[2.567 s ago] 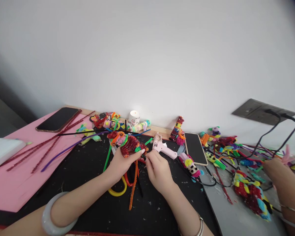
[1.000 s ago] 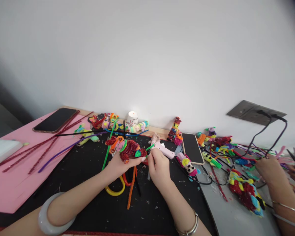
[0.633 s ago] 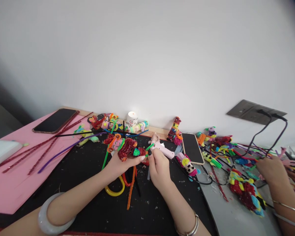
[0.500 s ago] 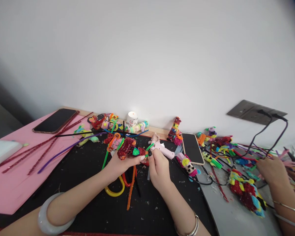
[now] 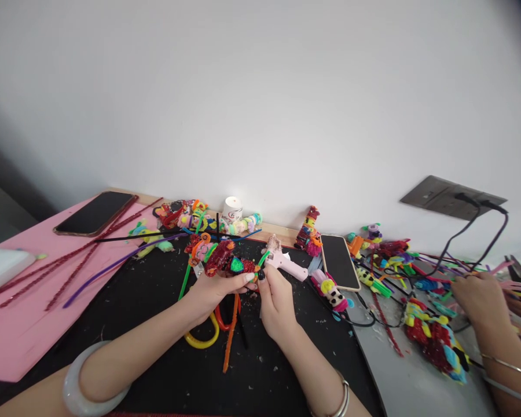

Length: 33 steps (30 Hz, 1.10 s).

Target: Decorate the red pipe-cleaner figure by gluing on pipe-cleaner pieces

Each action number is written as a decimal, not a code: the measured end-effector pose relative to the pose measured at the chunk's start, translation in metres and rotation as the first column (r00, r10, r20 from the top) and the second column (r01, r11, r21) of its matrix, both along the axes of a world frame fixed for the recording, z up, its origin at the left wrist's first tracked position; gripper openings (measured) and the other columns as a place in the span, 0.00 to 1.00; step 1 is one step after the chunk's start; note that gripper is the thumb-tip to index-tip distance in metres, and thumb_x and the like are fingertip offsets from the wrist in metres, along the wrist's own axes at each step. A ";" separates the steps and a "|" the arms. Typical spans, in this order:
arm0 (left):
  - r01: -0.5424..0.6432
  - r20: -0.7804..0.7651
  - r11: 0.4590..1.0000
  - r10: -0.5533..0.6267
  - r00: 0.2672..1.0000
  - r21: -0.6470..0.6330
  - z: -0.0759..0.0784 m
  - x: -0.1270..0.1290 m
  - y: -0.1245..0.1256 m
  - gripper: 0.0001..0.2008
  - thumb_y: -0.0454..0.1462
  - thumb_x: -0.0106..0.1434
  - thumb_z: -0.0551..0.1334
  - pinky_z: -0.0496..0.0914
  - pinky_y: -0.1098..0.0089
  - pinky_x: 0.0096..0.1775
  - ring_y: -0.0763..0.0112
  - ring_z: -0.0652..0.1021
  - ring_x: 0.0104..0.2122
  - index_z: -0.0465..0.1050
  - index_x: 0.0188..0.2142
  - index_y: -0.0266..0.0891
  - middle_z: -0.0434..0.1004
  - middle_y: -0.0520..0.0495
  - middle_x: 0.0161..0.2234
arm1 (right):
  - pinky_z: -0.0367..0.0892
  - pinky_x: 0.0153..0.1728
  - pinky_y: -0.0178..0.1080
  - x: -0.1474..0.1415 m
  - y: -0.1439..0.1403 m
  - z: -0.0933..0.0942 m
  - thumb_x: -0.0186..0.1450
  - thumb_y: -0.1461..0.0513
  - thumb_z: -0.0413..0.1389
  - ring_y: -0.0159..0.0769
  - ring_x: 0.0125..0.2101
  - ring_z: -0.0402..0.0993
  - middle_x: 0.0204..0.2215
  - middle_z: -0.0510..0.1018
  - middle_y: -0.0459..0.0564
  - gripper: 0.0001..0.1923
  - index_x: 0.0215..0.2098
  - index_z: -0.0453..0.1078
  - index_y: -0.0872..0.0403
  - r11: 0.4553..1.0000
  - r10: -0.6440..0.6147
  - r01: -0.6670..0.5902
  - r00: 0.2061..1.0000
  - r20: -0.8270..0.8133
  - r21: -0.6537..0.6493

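Observation:
My left hand (image 5: 212,289) grips a red glitter pipe-cleaner figure (image 5: 223,262) with orange, pink and green parts, held above a black mat (image 5: 156,313). My right hand (image 5: 275,301) pinches a small black bead and a green pipe-cleaner end (image 5: 264,259) at the figure's right tip. A pink glue gun (image 5: 286,263) lies just beyond my right hand. Yellow, red and orange pipe cleaners (image 5: 226,330) lie on the mat under my hands.
Pink sheet (image 5: 21,324) at left with a phone (image 5: 95,212) and red glitter stems. A second phone (image 5: 338,262) and finished figures lie along the wall. Another person's hand (image 5: 477,298) works at right among pipe cleaners; cables run to a wall socket (image 5: 454,197).
I have turned the figure in my left hand, so its green patch now faces up. My right hand has stayed at its right tip. The other person's hand has shifted slightly.

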<state>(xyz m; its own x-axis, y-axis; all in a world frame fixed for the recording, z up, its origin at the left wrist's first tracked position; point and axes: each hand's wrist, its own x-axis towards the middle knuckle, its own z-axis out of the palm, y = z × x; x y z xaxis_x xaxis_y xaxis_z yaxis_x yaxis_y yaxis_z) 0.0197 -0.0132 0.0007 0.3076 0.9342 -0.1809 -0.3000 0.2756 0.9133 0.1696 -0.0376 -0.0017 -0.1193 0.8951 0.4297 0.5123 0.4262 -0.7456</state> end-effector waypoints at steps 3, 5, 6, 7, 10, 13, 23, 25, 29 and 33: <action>0.036 -0.013 0.999 -0.035 0.999 0.019 0.001 -0.001 0.001 0.12 0.42 0.52 0.70 0.74 0.67 0.38 0.64 0.80 0.33 0.78 0.34 0.38 0.82 0.47 0.32 | 0.57 0.28 0.35 0.001 0.002 -0.001 0.70 0.61 0.42 0.32 0.26 0.60 0.25 0.66 0.45 0.13 0.27 0.59 0.53 0.998 0.032 -0.040 0.990 -0.139 -0.056; 0.056 -0.021 0.998 -0.055 0.998 0.033 0.002 -0.002 0.001 0.12 0.42 0.53 0.69 0.74 0.68 0.38 0.63 0.80 0.35 0.78 0.35 0.38 0.82 0.47 0.33 | 0.57 0.27 0.34 0.002 0.003 -0.001 0.69 0.60 0.44 0.31 0.25 0.60 0.23 0.65 0.44 0.13 0.27 0.59 0.53 0.995 0.024 -0.044 0.975 -0.221 -0.088; 0.060 -0.022 0.997 -0.059 0.998 0.039 0.002 -0.002 0.001 0.12 0.42 0.53 0.69 0.74 0.68 0.38 0.63 0.80 0.36 0.78 0.35 0.38 0.82 0.47 0.34 | 0.57 0.27 0.34 0.003 0.004 -0.001 0.69 0.60 0.45 0.31 0.24 0.59 0.23 0.64 0.43 0.13 0.26 0.58 0.53 0.994 0.016 -0.043 0.968 -0.250 -0.103; 0.060 -0.024 0.997 -0.059 0.998 0.041 0.003 -0.002 0.001 0.12 0.42 0.53 0.69 0.74 0.67 0.39 0.63 0.80 0.36 0.78 0.36 0.38 0.82 0.47 0.34 | 0.56 0.27 0.34 0.003 0.004 -0.002 0.69 0.59 0.45 0.31 0.24 0.59 0.22 0.64 0.43 0.13 0.26 0.58 0.53 0.993 0.009 -0.042 0.963 -0.270 -0.115; 0.049 -0.027 0.998 -0.047 0.999 0.040 0.002 -0.003 0.001 0.12 0.42 0.53 0.69 0.74 0.66 0.39 0.63 0.80 0.36 0.78 0.35 0.39 0.82 0.47 0.34 | 0.56 0.27 0.34 0.001 0.003 -0.002 0.68 0.60 0.47 0.30 0.24 0.59 0.22 0.64 0.42 0.12 0.26 0.58 0.53 0.993 -0.001 -0.030 0.963 -0.268 -0.113; 0.051 -0.030 0.998 -0.050 0.998 0.039 0.002 -0.002 0.001 0.12 0.43 0.52 0.69 0.75 0.66 0.39 0.63 0.80 0.35 0.78 0.34 0.38 0.82 0.46 0.34 | 0.56 0.27 0.34 0.000 0.001 -0.002 0.67 0.61 0.47 0.30 0.24 0.58 0.22 0.63 0.42 0.11 0.25 0.58 0.53 0.996 -0.007 -0.010 0.979 -0.201 -0.085; 0.157 -0.305 0.960 -0.081 0.949 0.232 0.006 -0.007 0.002 0.08 0.41 0.50 0.69 0.75 0.60 0.40 0.59 0.81 0.33 0.76 0.29 0.41 0.81 0.49 0.29 | 0.57 0.24 0.33 0.015 0.010 0.004 0.66 0.60 0.50 0.30 0.23 0.59 0.23 0.63 0.42 0.06 0.32 0.63 0.53 0.994 -0.089 0.065 0.948 -0.304 -0.088; 0.175 -0.460 0.930 -0.007 0.888 0.323 0.004 -0.009 0.003 0.07 0.42 0.50 0.68 0.74 0.62 0.38 0.60 0.80 0.32 0.74 0.25 0.42 0.80 0.50 0.27 | 0.57 0.23 0.32 0.015 0.011 0.004 0.65 0.61 0.50 0.30 0.22 0.59 0.22 0.63 0.42 0.06 0.30 0.63 0.53 0.993 -0.102 0.085 0.960 -0.262 -0.077; 0.243 -0.639 0.855 0.127 0.759 0.459 0.001 -0.009 0.007 0.11 0.44 0.50 0.65 0.72 0.64 0.38 0.63 0.76 0.29 0.68 0.20 0.42 0.75 0.52 0.23 | 0.56 0.22 0.32 0.014 0.008 0.007 0.64 0.65 0.49 0.29 0.21 0.60 0.22 0.64 0.42 0.05 0.29 0.63 0.54 0.994 -0.100 0.105 0.987 -0.125 0.034; 0.248 -0.698 0.851 0.178 0.693 0.463 0.011 -0.007 0.008 0.10 0.43 0.48 0.63 0.70 0.62 0.38 0.62 0.75 0.28 0.64 0.20 0.42 0.74 0.51 0.23 | 0.58 0.23 0.33 0.013 0.005 0.013 0.63 0.68 0.49 0.29 0.22 0.61 0.25 0.67 0.44 0.06 0.29 0.64 0.54 0.978 -0.085 0.085 0.996 -0.007 0.189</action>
